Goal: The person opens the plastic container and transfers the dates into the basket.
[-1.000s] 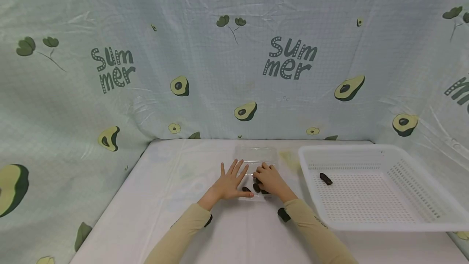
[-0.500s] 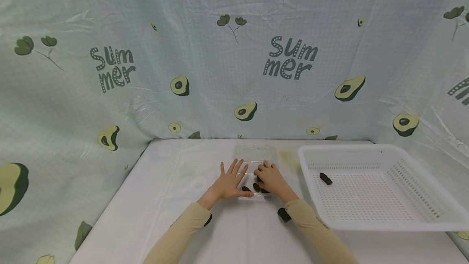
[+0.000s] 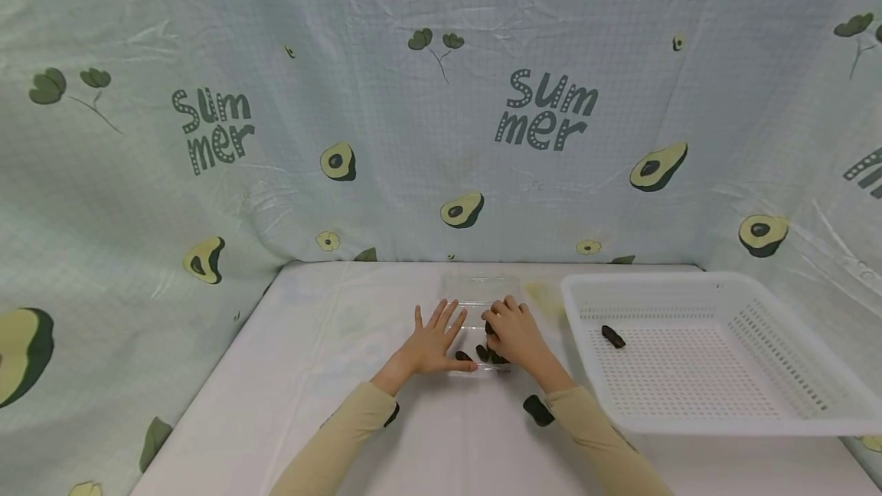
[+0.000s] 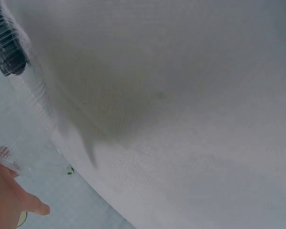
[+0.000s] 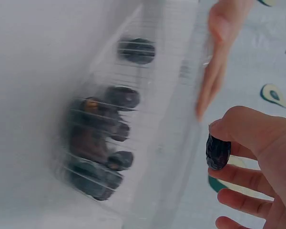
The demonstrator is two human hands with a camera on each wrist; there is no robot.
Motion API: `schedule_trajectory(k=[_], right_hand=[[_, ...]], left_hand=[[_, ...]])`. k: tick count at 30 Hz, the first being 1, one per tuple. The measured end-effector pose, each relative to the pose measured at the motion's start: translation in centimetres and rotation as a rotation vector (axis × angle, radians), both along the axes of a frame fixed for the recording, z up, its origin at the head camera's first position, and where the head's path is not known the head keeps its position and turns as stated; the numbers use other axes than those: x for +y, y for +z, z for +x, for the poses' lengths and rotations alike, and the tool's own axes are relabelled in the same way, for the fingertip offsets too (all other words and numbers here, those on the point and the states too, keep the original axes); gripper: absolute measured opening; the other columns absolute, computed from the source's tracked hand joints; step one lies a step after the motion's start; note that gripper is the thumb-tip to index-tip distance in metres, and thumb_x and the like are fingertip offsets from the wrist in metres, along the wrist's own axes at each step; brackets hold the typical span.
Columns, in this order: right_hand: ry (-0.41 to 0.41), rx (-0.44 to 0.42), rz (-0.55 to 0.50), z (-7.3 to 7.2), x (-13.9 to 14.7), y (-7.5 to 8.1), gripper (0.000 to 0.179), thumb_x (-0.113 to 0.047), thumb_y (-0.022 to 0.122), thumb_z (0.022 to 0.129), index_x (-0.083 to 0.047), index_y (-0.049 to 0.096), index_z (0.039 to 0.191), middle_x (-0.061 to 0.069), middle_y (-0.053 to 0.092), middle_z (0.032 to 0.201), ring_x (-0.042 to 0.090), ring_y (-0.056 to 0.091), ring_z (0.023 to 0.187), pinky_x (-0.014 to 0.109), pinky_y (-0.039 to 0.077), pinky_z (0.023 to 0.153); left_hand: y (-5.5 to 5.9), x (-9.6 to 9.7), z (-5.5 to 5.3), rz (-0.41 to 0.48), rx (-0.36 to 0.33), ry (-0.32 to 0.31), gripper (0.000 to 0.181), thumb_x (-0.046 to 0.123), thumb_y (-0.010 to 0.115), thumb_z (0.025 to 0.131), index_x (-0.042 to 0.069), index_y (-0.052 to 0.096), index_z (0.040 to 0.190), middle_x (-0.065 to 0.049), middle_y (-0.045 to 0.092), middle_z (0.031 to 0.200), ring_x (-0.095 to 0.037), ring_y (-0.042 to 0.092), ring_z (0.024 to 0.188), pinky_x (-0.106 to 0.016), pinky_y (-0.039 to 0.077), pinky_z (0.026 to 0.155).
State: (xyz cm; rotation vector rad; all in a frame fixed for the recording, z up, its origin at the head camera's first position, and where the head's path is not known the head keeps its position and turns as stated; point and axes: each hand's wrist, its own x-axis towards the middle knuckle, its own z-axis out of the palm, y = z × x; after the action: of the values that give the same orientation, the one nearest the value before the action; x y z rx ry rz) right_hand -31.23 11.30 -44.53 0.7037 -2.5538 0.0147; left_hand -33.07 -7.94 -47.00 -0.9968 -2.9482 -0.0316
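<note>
In the right wrist view, my right hand (image 5: 267,162) pinches a dark, wrinkled date (image 5: 218,151) between thumb and fingers. This hand (image 3: 513,334) is over the right side of a clear plastic container (image 3: 472,318) in the head view. Several more dates (image 5: 124,98) lie inside the container, bunched toward one end, with one date (image 5: 137,51) set apart. My left hand (image 3: 429,343), fingers spread, rests at the container's left side with its thumb along the near edge. Only part of the left hand (image 4: 12,198) shows in the left wrist view.
A large white perforated basket (image 3: 689,393) stands on the right with a single date (image 3: 612,336) in it. The container's clear lid (image 3: 481,286) lies folded back. A white cloth covers the table (image 3: 276,389), and a printed curtain (image 3: 386,98) hangs behind.
My right hand has risen slightly and shifted right, lifting a date from the others in the container. The left hand stays in place.
</note>
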Motion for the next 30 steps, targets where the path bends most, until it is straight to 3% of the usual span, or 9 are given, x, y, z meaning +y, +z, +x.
schedule_trajectory(k=[14, 22, 30], right_hand=[[0.064, 0.087, -0.033, 2.0, -0.4, 3.6, 0.025, -0.021, 0.071, 0.074, -0.013, 0.063, 0.095, 0.003, 0.058, 0.092, 0.021, 0.049, 0.085, 0.037, 0.043, 0.069], [0.089, 0.175, -0.019, 3.2, 0.5, 6.7, 0.025, -0.023, 0.072, 0.072, -0.016, 0.062, 0.094, 0.001, 0.058, 0.091, 0.02, 0.049, 0.085, 0.036, 0.043, 0.069], [0.096, 0.191, 0.012, 4.3, 2.9, 10.0, 0.026, -0.022, 0.07, 0.074, -0.015, 0.062, 0.098, 0.003, 0.057, 0.093, 0.022, 0.048, 0.086, 0.039, 0.042, 0.07]], left_hand=[[0.3, -0.1, 0.2, 0.027, -0.011, -0.012, 0.098, 0.071, 0.045, 0.074, 0.011, 0.012, 0.145, -0.014, 0.009, 0.15, -0.035, 0.008, 0.138, -0.069, 0.011, 0.097], [0.3, 0.0, 0.1, 0.03, -0.015, -0.007, 0.098, 0.069, 0.048, 0.075, 0.011, 0.012, 0.145, -0.014, 0.01, 0.15, -0.034, 0.007, 0.138, -0.069, 0.01, 0.097], [0.3, 0.0, 0.1, 0.018, -0.009, -0.005, 0.098, 0.069, 0.048, 0.075, 0.011, 0.01, 0.145, -0.015, 0.009, 0.15, -0.035, 0.008, 0.138, -0.069, 0.01, 0.097]])
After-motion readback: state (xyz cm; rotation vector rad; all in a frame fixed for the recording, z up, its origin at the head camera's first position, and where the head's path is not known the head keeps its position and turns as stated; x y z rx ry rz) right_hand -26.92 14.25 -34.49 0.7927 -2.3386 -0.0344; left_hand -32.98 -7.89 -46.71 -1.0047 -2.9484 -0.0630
